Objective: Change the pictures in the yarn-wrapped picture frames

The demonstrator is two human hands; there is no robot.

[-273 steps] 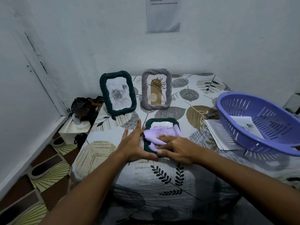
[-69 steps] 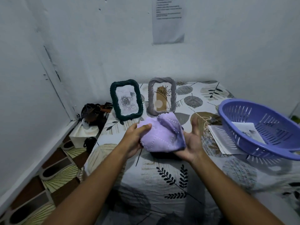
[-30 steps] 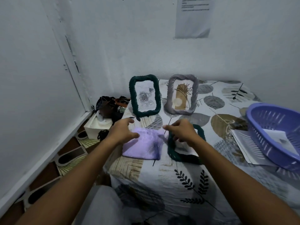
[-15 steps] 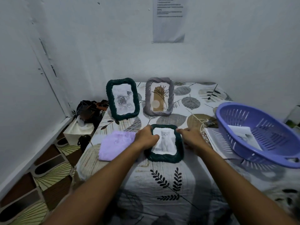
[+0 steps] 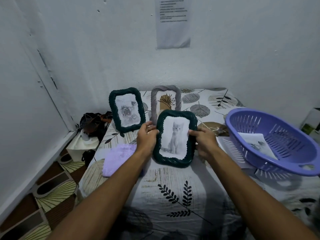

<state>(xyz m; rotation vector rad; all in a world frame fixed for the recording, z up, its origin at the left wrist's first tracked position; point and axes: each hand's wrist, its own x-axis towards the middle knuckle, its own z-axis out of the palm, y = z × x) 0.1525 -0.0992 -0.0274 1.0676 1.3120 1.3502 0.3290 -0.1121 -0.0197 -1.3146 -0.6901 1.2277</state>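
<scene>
Dark green yarn is running under both sets of fingers: the left hand (image 5: 146, 138) is gripping the left edge of the green yarn-wrapped frame holding a cat picture (image 5: 175, 138), and the right hand (image 5: 204, 142) is gripping its right edge, thumb lying over the front rim. Between them the frame is standing nearly upright, its lower edge at or just above the leaf-print tablecloth (image 5: 174, 184); which of the two I cannot tell. Holding it by both sides looks like a way of steadying it while it is being stood up to face the person.

Just left of the left forearm, a crumpled lilac cloth (image 5: 118, 157) is lying on the tablecloth. Behind the held frame, a second green yarn-wrapped frame with a rose drawing (image 5: 127, 110) and a grey yarn-wrapped frame with a plant print (image 5: 165, 101) are standing upright near the wall, suggesting a row this one is probably joining. To the right, a purple slotted plastic basket (image 5: 277, 144) is holding loose printed pictures (image 5: 256, 142), likely the stock for swapping.
</scene>
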